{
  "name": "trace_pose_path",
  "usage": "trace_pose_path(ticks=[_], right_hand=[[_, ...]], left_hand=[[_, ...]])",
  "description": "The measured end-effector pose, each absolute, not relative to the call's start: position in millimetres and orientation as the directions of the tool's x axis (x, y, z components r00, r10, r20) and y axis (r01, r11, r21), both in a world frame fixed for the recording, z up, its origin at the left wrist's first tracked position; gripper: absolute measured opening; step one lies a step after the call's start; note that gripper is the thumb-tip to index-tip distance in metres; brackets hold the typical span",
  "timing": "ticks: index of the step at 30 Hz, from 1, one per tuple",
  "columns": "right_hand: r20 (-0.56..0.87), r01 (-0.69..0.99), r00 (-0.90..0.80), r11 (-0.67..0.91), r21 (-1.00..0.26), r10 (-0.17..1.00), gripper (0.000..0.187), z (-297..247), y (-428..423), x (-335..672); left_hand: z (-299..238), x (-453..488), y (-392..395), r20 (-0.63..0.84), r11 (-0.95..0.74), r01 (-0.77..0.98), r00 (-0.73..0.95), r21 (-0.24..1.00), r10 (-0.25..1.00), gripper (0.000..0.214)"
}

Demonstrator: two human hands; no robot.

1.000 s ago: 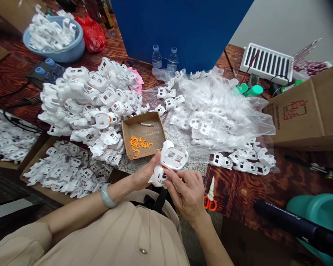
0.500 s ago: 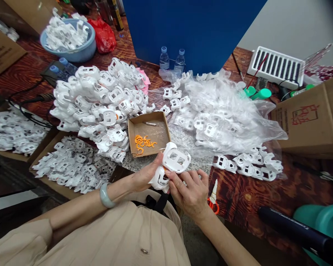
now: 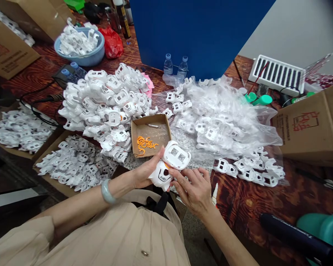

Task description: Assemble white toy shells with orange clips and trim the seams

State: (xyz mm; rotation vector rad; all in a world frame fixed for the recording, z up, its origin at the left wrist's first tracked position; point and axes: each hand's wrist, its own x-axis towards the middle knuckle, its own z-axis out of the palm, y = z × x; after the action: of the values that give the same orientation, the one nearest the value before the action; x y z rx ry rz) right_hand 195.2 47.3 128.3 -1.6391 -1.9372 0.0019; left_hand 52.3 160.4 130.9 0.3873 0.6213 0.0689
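A white plastic shell (image 3: 177, 155) with window cut-outs is held over the front edge of the table, its lower part printed with small dark letters. A bit of orange shows at its joint. My left hand (image 3: 145, 173) grips the shell from the left, thumb up along its side. My right hand (image 3: 195, 188) pinches its right side, index fingertip beside the orange bit; the thumb is partly hidden. Just beyond my left hand stands a shallow cardboard tray (image 3: 168, 127) holding curved orange clips (image 3: 146, 143) and a pen-like tool (image 3: 153, 126).
Piled white shells (image 3: 100, 96) lie on the left, and more under clear plastic bags (image 3: 224, 111) on the right. Boxes of shells (image 3: 72, 162) stand lower left. A blue basin (image 3: 96, 55), bottles (image 3: 168, 64), a cardboard box (image 3: 308, 122) and a dark cylinder (image 3: 291, 232) surround the work area.
The shell is tilted slightly in my hands, and more of its lettered lower part shows. My right fingers have shifted a little along it. The whole view has moved slightly.
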Motion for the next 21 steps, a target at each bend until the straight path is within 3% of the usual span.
trace_pose_path(ticks=[12, 16, 21], right_hand=[[0.477, 0.918, -0.114, 0.276, -0.285, 0.872, 0.025, 121, 46, 195], [0.403, 0.88, -0.061, 0.24, -0.41, 0.913, 0.028, 121, 48, 194], [0.457, 0.769, 0.02, 0.279, -0.575, 0.889, 0.037, 127, 47, 191]], left_hand=[[129, 49, 153, -0.572, 0.871, 0.092, 0.786, 0.482, 0.234, 0.069], [130, 48, 159, -0.533, 0.799, 0.088, 0.787, 0.594, 0.31, 0.074], [136, 54, 162, -0.441, 0.758, 0.004, 0.816, 0.652, 0.375, 0.079]])
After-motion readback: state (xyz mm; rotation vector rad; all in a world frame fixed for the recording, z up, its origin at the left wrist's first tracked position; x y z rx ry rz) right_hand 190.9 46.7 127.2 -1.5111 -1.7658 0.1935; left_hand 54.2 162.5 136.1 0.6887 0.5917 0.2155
